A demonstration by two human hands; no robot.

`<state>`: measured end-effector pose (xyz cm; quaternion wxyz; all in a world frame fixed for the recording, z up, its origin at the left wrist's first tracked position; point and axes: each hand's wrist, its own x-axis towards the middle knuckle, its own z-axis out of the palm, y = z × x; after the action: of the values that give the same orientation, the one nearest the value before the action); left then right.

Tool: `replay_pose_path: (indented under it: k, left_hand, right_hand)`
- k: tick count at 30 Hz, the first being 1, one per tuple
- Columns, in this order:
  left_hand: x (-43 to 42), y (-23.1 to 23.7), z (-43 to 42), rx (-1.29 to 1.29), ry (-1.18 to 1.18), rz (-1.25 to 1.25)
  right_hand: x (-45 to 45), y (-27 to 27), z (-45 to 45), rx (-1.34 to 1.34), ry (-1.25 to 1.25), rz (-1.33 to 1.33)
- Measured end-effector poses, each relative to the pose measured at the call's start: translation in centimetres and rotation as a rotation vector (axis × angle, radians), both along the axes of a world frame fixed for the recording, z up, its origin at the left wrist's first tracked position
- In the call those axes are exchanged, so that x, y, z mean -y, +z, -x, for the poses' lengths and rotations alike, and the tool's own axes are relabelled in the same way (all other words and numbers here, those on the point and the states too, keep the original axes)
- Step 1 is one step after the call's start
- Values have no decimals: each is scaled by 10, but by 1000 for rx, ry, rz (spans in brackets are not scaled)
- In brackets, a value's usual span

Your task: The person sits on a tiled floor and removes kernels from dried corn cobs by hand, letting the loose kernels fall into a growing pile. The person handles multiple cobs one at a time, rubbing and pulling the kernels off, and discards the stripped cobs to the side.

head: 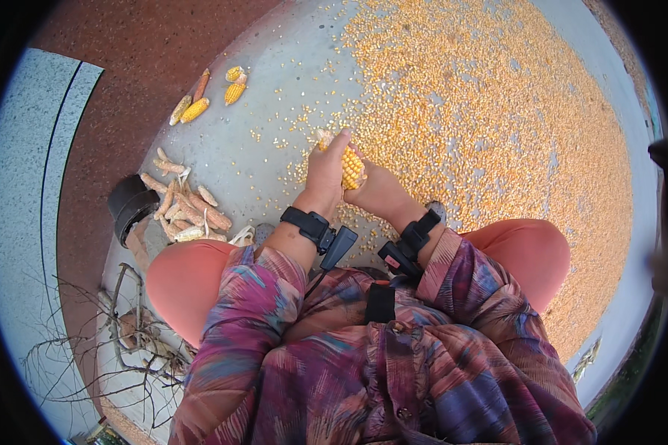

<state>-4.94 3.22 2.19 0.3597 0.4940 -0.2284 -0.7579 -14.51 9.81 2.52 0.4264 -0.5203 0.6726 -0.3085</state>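
Both hands are around one ear of corn, held above the floor in front of my legs. My left hand wraps its left side, with the thumb near the upper end. On the right and underneath, my right hand grips the lower end. Yellow kernels show in rows between the hands; a pale bare patch is at the top end. My fingers hide the rest of the ear. Loose corn kernels lie beneath and to the right, spread thickly over the grey floor.
Stripped corncobs are heaped left of my knee, beside a dark cylindrical object. Several ears, some with kernels, lie farther off, including a yellow ear. Dry branches spread at the lower left. A reddish-brown floor strip borders the grey floor.
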Motion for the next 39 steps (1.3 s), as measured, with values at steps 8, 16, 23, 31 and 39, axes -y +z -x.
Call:
replay_pose_path:
  k: [8, 16, 23, 31, 39]
  left_hand:
    - [10, 34, -12, -478, -338, 82]
    - [13, 38, -15, -634, -310, 1]
    - [-5, 4, 0, 26, -60, 42]
    - [4, 17, -10, -107, -287, 122]
    - [8, 40, -18, -627, -411, 27]
  right_hand:
    - [-18, 11, 2, 1165, 222, -423]
    - [-19, 17, 6, 1540, 356, -542]
    - [-4, 1, 11, 52, 157, -135]
    - [-1, 34, 7, 428, 127, -320]
    - [-19, 26, 3, 1461, 325, -471]
